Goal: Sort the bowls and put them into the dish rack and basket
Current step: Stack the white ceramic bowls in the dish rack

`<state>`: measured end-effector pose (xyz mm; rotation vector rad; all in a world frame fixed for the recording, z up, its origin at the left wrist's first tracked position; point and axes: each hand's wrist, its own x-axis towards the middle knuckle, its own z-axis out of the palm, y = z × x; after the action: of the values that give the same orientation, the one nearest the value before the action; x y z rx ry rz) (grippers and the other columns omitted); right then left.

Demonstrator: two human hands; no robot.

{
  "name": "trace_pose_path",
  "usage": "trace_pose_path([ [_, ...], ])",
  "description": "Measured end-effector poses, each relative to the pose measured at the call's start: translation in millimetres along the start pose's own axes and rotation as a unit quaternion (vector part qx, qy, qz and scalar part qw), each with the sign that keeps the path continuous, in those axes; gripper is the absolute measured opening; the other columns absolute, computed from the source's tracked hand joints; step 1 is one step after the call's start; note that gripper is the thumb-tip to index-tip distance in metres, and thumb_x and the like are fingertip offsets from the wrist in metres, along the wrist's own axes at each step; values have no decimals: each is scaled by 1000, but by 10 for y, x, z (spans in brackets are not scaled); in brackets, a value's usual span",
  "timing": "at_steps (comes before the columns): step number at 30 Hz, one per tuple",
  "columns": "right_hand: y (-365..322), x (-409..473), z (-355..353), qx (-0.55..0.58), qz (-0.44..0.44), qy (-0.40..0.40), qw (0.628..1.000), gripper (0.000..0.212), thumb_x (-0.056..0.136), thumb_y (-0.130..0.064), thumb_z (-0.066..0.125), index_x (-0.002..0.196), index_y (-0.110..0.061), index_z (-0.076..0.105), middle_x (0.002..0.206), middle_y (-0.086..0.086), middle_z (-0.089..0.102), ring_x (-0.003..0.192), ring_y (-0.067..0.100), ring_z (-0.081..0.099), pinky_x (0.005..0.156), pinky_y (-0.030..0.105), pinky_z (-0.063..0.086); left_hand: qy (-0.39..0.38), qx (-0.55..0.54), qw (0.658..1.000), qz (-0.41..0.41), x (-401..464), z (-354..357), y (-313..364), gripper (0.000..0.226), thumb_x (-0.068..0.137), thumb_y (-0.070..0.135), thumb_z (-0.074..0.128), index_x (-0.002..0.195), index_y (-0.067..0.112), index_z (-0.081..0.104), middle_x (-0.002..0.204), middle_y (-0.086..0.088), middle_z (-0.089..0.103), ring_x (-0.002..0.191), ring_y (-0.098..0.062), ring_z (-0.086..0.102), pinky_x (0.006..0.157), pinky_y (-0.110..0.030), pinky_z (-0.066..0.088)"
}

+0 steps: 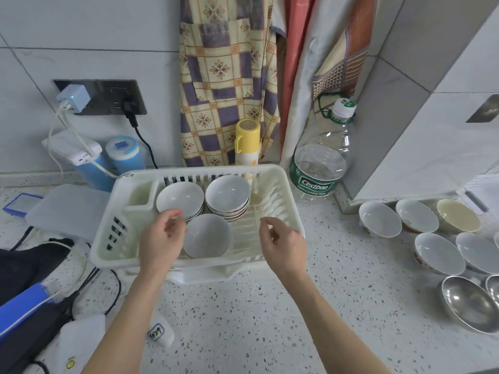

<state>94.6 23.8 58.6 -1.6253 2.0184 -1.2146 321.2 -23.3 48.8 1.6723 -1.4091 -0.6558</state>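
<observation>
"Cestbon" on the green label of the clear water bottle (321, 160), handwritten "1039" on a white tag (159, 332)

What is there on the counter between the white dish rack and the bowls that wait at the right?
In the head view, only bare speckled counter lies between the dish rack and the nearest waiting bowl. The big water bottle stands farther back, by the wall.

Speckled terrazzo counter (243, 319) is running across the whole foreground. Pale grey tiled wall (94, 36) is standing behind it, thin grout lines showing. Dark socket panel (108, 97) is sitting on the wall, a white charger (73, 99) and a black plug (129, 107) occupying it. Patterned cloth (224, 85) is hanging in the corner. A grey tiled pillar (432, 76) is rising at right. Light is falling evenly, soft.
</observation>
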Motion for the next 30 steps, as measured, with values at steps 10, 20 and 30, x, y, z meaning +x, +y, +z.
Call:
trace_pose_path([
  [10,1161,-2,-1221,208,317,91,921,21,92,-27,52,89,-21,72,57,-2,67,56,6,57,61,29,44,-120,-175,966,148,-742,1135,1045,13,91,39,54,100,40,64,75,10,69,64,-5,68,54,-18,51],
  [20,2191,52,-1814,369,547,77,748,18,88,-25,59,99,-11,61,81,5,70,46,12,35,38,20,26,-292,-151,944,-34,-1191,2700,1496,13,97,26,58,105,21,67,73,8,72,44,-4,50,45,-21,41],
  [30,2694,334,-1980,481,593,174,622,39,96,-33,53,130,-14,45,118,4,65,57,14,46,46,23,30,-348,-188,834,-384,-1168,3832,1843,15,96,38,55,99,24,51,103,-15,73,44,-12,45,36,-14,22],
])
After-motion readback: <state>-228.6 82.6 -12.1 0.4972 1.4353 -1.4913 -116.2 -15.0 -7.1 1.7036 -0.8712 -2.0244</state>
